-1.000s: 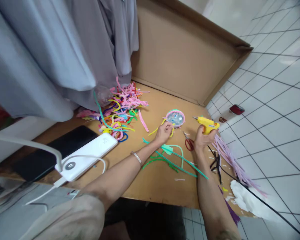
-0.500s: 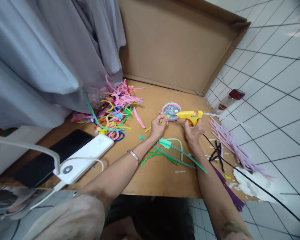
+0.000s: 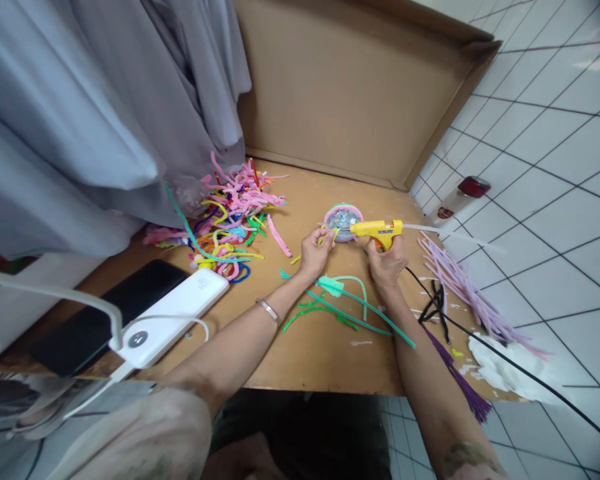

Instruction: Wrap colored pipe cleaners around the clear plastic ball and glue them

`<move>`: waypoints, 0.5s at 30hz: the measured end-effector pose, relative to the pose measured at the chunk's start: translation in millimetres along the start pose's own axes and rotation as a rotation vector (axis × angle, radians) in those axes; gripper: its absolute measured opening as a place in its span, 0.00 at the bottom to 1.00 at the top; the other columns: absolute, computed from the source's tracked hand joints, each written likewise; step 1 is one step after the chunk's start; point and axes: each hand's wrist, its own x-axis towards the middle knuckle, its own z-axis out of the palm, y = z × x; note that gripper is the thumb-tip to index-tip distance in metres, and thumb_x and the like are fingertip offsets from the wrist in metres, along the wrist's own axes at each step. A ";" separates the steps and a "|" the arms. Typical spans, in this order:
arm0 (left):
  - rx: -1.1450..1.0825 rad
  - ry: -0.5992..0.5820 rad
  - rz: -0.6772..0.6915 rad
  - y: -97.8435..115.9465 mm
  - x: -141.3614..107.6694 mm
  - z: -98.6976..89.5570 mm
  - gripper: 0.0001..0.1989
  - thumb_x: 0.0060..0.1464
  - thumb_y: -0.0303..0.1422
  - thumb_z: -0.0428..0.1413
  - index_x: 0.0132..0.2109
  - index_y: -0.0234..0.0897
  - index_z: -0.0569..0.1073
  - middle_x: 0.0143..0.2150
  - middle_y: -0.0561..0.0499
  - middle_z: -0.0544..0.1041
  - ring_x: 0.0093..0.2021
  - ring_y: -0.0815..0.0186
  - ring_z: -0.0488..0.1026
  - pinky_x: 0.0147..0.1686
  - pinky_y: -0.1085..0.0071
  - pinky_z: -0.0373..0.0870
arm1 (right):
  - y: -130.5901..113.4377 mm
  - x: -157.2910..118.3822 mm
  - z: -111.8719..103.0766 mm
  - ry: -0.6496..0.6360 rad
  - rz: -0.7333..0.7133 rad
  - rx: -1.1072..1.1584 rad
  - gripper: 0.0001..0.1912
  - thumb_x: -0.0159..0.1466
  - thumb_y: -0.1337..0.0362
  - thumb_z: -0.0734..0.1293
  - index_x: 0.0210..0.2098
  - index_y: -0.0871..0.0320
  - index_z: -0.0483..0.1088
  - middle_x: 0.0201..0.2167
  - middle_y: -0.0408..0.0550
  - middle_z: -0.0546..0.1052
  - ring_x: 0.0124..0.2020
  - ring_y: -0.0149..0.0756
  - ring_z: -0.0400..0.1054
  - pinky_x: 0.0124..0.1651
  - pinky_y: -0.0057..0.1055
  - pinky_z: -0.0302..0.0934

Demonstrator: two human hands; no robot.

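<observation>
My left hand (image 3: 316, 253) pinches a thin yellow pipe cleaner (image 3: 336, 234) near the middle of the table. My right hand (image 3: 389, 259) is wrapped round the handle of a yellow glue gun (image 3: 375, 230), whose nozzle points left at the yellow piece. Just behind them sits a round container (image 3: 343, 215) with a pink and green rim. Below my left hand lie a pale green piece (image 3: 331, 287) and long teal pipe cleaners (image 3: 375, 311). Darker green fuzzy strips (image 3: 310, 309) are beside them.
Mixed pipe cleaners (image 3: 240, 193) heap at the left. A white power bank (image 3: 175, 317) and a black slab (image 3: 110, 313) lie nearer. Lilac stems (image 3: 465, 290), a black cable (image 3: 510, 360) and a white patch (image 3: 505, 367) are at right. Cardboard (image 3: 340, 87) stands behind.
The glue gun in my right hand has shifted slightly left, its nozzle closer to my left fingertips. My left hand has hardly moved.
</observation>
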 end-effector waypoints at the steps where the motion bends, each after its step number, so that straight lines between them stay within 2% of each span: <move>1: 0.006 -0.002 -0.002 0.1 0.0 0.0 0.15 0.57 0.42 0.59 0.28 0.37 0.72 0.25 0.54 0.74 0.32 0.67 0.71 0.45 0.70 0.70 | 0.3 -0.6 0.4 -0.002 -0.005 -0.002 0.14 0.62 0.54 0.63 0.42 0.56 0.65 0.36 0.53 0.77 0.41 0.47 0.73 0.42 0.34 0.62; 15: -0.015 0.002 0.014 -2.1 -0.1 0.3 0.13 0.58 0.39 0.59 0.28 0.37 0.72 0.27 0.53 0.75 0.35 0.66 0.72 0.46 0.70 0.70 | 0.6 0.4 -2.1 -0.018 -0.046 0.012 0.15 0.62 0.56 0.62 0.44 0.58 0.66 0.38 0.55 0.77 0.41 0.47 0.73 0.43 0.35 0.62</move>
